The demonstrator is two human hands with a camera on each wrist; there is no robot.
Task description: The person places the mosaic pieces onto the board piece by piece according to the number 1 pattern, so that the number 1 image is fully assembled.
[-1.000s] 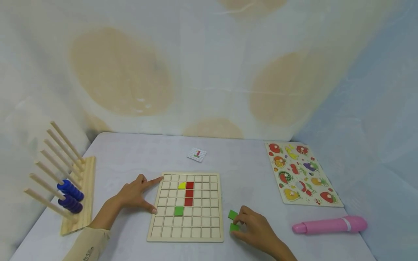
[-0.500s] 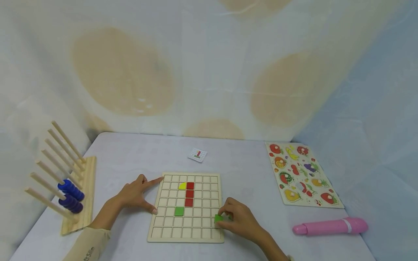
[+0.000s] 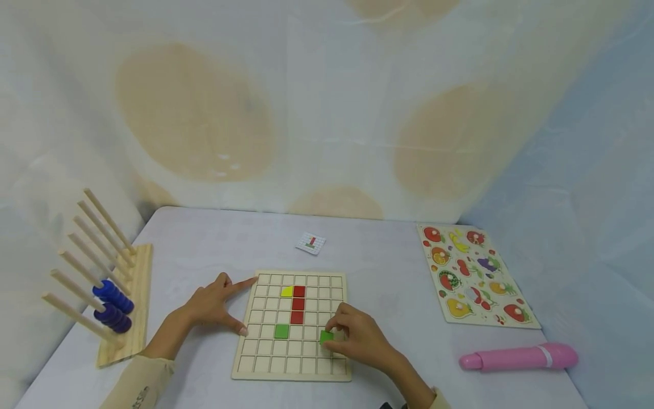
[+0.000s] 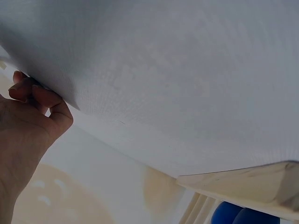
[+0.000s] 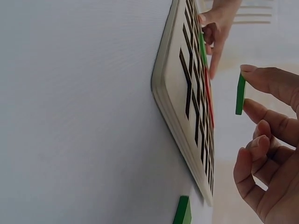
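Between thumb and forefinger, my right hand (image 3: pixel 360 338) pinches a green square tile (image 3: pixel 326 337). It holds the tile over the right part of a wooden grid board (image 3: pixel 247 363); the right wrist view shows the tile (image 5: pixel 240 94) apart from the board. My left hand (image 3: pixel 206 307) touches the board's left edge with its outstretched forefinger and thumb. Set in the grid are a yellow piece (image 3: pixel 287 291), a column of red squares (image 3: pixel 297 304) and one green square (image 3: pixel 281 331). Another green tile (image 5: pixel 183 211) lies beside the board, hidden behind my right hand in the head view.
A wooden peg stand (image 3: pixel 140 295) with blue and purple rings stands at the left. Behind the board lies a small patterned card (image 3: pixel 310 243). To the right are a fruit puzzle board (image 3: pixel 464 288) and a pink cylindrical object (image 3: pixel 518 358).
My right hand has picked up a green tile from the table right of the board and carried it left, over the grid. The left hand has stayed at the board's edge.
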